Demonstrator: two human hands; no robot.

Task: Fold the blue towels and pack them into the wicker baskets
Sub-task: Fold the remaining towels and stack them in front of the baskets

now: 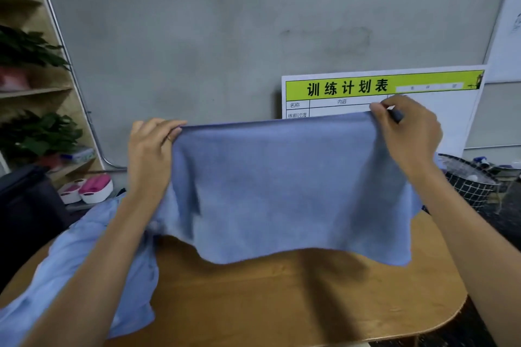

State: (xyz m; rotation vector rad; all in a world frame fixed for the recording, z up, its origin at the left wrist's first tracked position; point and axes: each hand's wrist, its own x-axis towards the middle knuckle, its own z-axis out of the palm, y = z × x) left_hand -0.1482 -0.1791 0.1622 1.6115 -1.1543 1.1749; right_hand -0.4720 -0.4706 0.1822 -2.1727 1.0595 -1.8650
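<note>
Above the rounded wooden worktop (282, 296), a soft blue rectangular towel (282, 186) hangs spread out in the air, its top edge stretched between two raised hands and its lower edge dangling just over the wood. The left hand (149, 149) pinches the upper left corner with curled fingers and thumb, and the right hand (408, 132) pinches the upper right corner the same way. Judging from this, the task looks to be at an early stage: this towel is opened flat and not yet folded, and a heap of pale blue cloth (84, 270), seemingly more towels, lies unfolded on the left part of the worktop under the left forearm. No folded towel shows anywhere. No wicker basket is clearly in view, so whether anything is packed cannot be told. At the far right stands a dark wire-mesh basket with a clear plastic liner (468, 186); its contents are too unclear to name.
</note>
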